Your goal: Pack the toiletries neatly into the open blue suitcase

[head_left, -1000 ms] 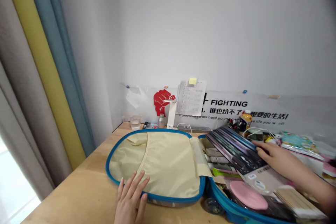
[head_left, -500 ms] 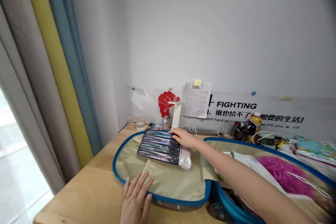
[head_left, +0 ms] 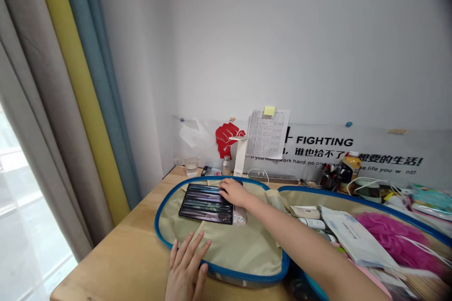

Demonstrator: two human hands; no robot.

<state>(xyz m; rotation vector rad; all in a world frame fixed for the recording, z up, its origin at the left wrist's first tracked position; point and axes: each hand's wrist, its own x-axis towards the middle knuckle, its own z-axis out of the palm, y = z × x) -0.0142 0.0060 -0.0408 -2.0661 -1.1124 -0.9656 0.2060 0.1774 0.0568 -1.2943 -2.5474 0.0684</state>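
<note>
A flat pack of toothbrushes (head_left: 206,204), dark with pale handles in rows, lies in the left half of an open beige-lined case with a blue rim (head_left: 247,282). Bent over the pack's far right part, my right hand (head_left: 235,193) grips it; some fingertips are hidden. My left hand (head_left: 187,265) is open at the near rim of the same half, fingers spread and touching the edge.
The case's right half holds a white packet (head_left: 356,235), a magenta bath puff (head_left: 391,240) and several tubes. Behind stand a cup (head_left: 191,168), a small bottle (head_left: 226,165), a white stand (head_left: 240,157), a power strip (head_left: 278,178) and a yellow-labelled bottle (head_left: 351,169).
My right hand has moved the toothbrush pack left, and the pack now lies flatter in the lining. My left hand has barely moved. More of the right half's contents shows.
</note>
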